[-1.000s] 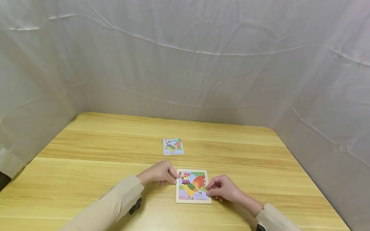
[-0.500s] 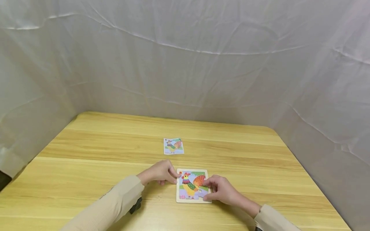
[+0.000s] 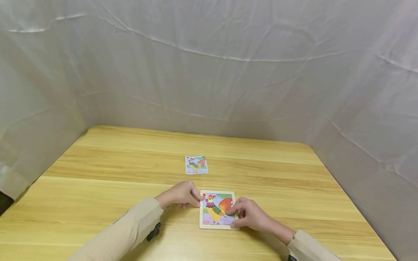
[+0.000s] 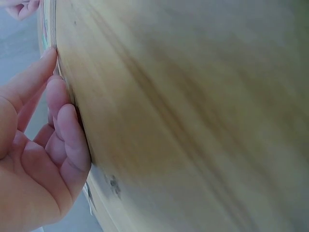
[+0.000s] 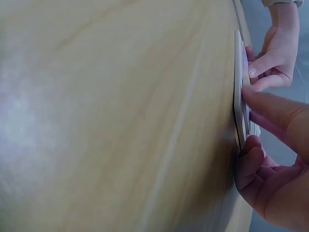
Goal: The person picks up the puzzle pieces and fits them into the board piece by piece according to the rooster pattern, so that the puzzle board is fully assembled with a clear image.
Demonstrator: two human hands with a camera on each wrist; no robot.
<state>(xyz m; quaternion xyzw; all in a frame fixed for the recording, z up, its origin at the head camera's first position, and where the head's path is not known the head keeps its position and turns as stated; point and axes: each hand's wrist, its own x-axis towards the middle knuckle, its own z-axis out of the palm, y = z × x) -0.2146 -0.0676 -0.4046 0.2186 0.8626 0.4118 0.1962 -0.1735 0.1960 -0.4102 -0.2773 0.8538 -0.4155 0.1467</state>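
A square jigsaw puzzle [image 3: 213, 212] of a colourful rooster lies in a pale wooden frame [image 3: 217, 227] near the front of the table. My left hand [image 3: 183, 194] pinches the frame's left edge, the thumb at the rim in the left wrist view. At the lower right corner of the picture, my right hand [image 3: 253, 214] holds a jigsaw piece [image 3: 228, 219] between thumb and forefinger, low against the puzzle. The hand partly covers that piece. In the right wrist view, the other right fingers [image 5: 251, 166] curl beside the frame.
Behind the puzzle lies a small picture card [image 3: 196, 165] of the same rooster. The wood-grain table [image 3: 130, 163] reaches back to a grey cloth curtain [image 3: 209, 90], which also runs along both sides.
The right hand has shifted slightly left over the lower right corner. The jigsaw piece there has come into line with its neighbours, and the gap has narrowed. The left hand stays put.
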